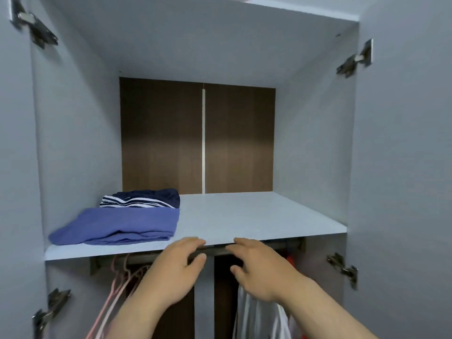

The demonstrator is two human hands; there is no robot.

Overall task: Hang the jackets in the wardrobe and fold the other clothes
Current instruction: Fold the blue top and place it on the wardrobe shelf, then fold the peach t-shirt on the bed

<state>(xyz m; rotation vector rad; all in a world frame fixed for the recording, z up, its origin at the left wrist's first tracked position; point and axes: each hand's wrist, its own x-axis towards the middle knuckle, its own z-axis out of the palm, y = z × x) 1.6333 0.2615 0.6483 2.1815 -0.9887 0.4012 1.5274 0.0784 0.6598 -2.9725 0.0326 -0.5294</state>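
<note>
I look into an open wardrobe. On its white shelf (256, 216) a folded blue garment (117, 226) lies at the left, with a folded navy striped garment (141, 198) behind it. My left hand (176, 267) and my right hand (259, 267) are raised side by side in front of the shelf's front edge and the dark hanging rail (215, 250) below it. Their fingers are loosely bent and hold nothing. A white garment (259, 316) hangs under my right hand, with something red (292, 261) behind it.
Several empty pink hangers (117, 285) hang on the rail at the left. Both wardrobe doors stand open, with metal hinges (342, 267) on the side walls. The back panel (195, 138) is dark brown wood.
</note>
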